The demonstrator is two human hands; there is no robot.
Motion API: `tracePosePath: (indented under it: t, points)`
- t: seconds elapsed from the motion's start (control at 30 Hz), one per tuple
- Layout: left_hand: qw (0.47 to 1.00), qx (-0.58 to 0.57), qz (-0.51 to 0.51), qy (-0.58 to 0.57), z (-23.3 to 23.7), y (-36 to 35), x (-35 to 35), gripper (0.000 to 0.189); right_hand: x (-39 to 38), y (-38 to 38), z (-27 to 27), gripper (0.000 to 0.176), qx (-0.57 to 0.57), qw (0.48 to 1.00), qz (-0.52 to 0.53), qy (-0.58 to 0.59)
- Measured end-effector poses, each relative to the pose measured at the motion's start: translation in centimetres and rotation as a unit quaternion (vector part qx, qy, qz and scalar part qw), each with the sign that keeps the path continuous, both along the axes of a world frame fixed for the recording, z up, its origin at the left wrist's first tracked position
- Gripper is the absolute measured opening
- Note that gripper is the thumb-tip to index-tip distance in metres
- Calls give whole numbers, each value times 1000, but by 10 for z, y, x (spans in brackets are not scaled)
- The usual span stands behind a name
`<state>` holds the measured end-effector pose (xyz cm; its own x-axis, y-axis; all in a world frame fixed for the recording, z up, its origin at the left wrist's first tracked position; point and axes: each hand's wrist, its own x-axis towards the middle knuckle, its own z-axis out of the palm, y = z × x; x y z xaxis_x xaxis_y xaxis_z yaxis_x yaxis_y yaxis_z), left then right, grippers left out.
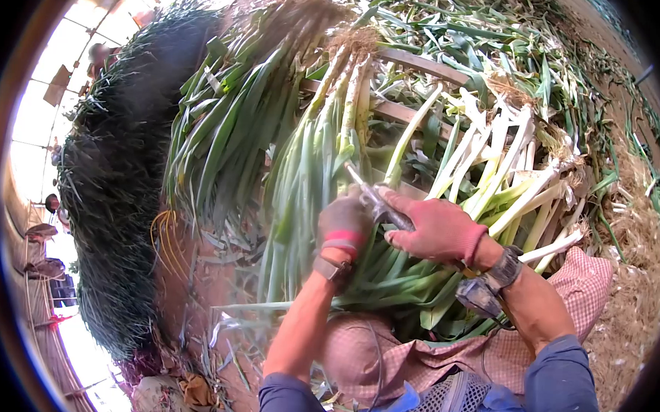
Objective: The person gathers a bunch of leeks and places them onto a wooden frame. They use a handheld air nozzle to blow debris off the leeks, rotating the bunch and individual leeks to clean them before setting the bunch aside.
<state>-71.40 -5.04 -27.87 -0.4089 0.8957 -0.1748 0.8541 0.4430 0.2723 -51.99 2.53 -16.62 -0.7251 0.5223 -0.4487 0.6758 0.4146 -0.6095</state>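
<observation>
My right hand [442, 228], in a red glove, is wrapped round a dark-handled metal tool [388, 208] whose thin tip points up and left. Close beside it, my left hand [346, 225], in a grey and red glove, is closed at the tool's front end and the leaves; what it grips is hidden. Under and behind my hands stand long green onions [348, 112] with their roots up and their leaves hanging down. More onions [491, 157] with white stems lie across my lap, roots toward the upper right.
A tall dark green stack of leaves [120, 177] rises at the left. Wooden slats [422, 66] lie behind the onions. Loose leaves [467, 29] cover the ground at the top. Yellow ties [170, 237] lie left of centre. People [54, 205] show at the far left.
</observation>
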Motion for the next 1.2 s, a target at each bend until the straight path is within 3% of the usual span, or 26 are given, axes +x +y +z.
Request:
tracePosePath:
  t: [0.13,0.23,0.27,0.37,0.43,0.5,0.57,0.63,0.73,0.77,0.87,1.0,1.13,1.2]
  points:
    - [999,-3,-7,-52,5,7,1,32,-18,12,-10,78,20,997,-77,-9]
    - [996,11,4,-87,9,6,-6,34,-10,2,-39,79,71,994,-33,74]
    - [993,-2,26,-112,12,10,-7,35,-16,7,-15,79,19,999,-42,16]
    - [987,-12,69,-144,14,21,-16,37,-35,36,-33,79,43,995,-86,20]
    - [965,112,117,-207,-7,24,-29,36,-47,55,-38,79,58,993,-101,21]
    - [947,129,149,-253,-30,29,-44,35,-59,74,-41,79,78,989,-119,29]
    - [879,196,242,-362,-39,35,-49,32,-68,91,-44,80,75,988,-132,23]
    - [876,198,264,-350,-13,42,-42,31,-78,109,-56,79,110,984,-138,19]
    - [947,169,212,-175,3,52,-39,33,-87,130,-52,79,106,982,-158,17]
    - [947,167,212,-176,3,57,-41,33,-90,138,-50,80,116,979,-166,11]
    - [988,64,137,-1,11,72,-44,47,-97,163,-55,80,120,980,-161,-7]
    - [992,-62,110,30,21,91,-48,64,-88,168,-57,80,110,983,-149,17]
    - [988,-92,117,36,19,94,-41,69,-63,135,-61,83,71,990,-117,39]
    - [986,-98,138,-15,19,95,-42,76,-46,109,-63,83,45,991,-121,45]
